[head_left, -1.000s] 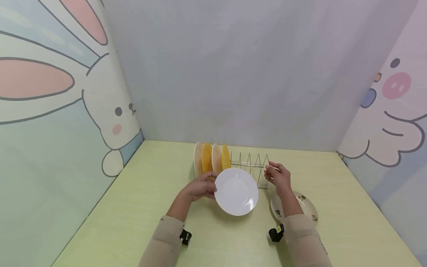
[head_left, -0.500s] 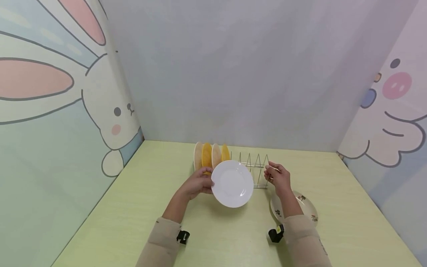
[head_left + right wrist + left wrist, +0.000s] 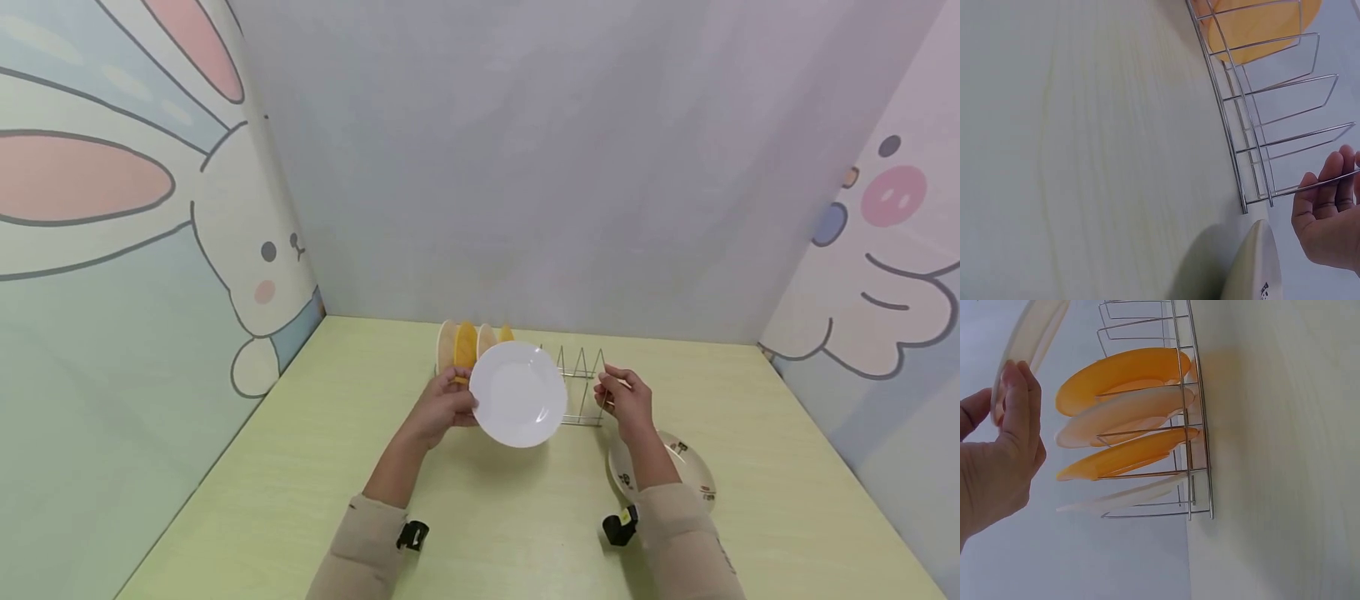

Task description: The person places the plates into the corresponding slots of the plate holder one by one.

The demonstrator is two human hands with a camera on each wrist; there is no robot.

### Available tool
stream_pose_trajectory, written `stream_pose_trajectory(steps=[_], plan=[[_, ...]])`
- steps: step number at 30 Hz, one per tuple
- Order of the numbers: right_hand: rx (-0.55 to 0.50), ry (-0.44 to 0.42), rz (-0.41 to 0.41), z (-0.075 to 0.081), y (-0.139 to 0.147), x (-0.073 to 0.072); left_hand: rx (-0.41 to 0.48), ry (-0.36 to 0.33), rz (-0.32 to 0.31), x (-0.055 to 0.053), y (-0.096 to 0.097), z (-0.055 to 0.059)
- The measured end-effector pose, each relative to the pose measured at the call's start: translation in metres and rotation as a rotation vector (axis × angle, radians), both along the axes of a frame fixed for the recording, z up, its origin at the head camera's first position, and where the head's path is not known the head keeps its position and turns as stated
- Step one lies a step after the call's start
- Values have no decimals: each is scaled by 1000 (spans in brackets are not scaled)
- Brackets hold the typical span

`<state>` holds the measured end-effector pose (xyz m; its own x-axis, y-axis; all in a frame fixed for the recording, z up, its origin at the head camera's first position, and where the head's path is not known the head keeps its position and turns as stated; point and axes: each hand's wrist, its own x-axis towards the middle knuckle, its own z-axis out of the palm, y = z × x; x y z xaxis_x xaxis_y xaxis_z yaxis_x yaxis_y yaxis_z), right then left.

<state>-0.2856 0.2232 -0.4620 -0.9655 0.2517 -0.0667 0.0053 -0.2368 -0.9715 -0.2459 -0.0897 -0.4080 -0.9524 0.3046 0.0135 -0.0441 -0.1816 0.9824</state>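
Rabbit wall: pale blue-green panel (image 3: pixel 135 350) printed with a large white cartoon rabbit, filling the left side of the frame.
Left hand: the person's left hand (image 3: pixel 441 408), left of the frame's centre and below it, in a beige sleeve (image 3: pixel 363 542) with a black wrist camera (image 3: pixel 412 535); its fingers (image 3: pixel 1017 394) pinch a plate's left edge.
Stacked plates: left to right near the middle, a round cream plate (image 3: pixel 446 346), a round orange plate (image 3: pixel 465 343), a second cream plate (image 3: pixel 487 337) and a second orange plate (image 3: pixel 507 333), each on edge in its own slot.
White plate: the glossy round white plate (image 3: pixel 517 394) is at the lower centre, held tilted above the pale yellow-green wooden tabletop (image 3: pixel 517 533), apart from the rack in the left wrist view.
Rack: silver wire dish rack (image 3: pixel 1259 147), partly behind the white plate, its right end right of centre.
Right hand: the person's right hand (image 3: pixel 628 402), lower right of centre, its fingers curled round the rack's end wire.
Patterned plate: round cream plate with small dark motifs (image 3: pixel 693 471), lower right, lying on the tabletop, partly behind the right forearm.
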Motion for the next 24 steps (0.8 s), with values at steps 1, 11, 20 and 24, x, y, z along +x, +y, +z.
stream_pose_trajectory(steps=[1,11,20,24], plan=[[3,-3,-4,0,0,0,8,-4,18,1,1,1],[16,11,-12,2,-3,1,104,2,186,9,10,12],[11,15,-27,0,-4,0,124,78,370,11,22,14],[17,20,-31,0,-4,-1,156,122,432,9,32,13]])
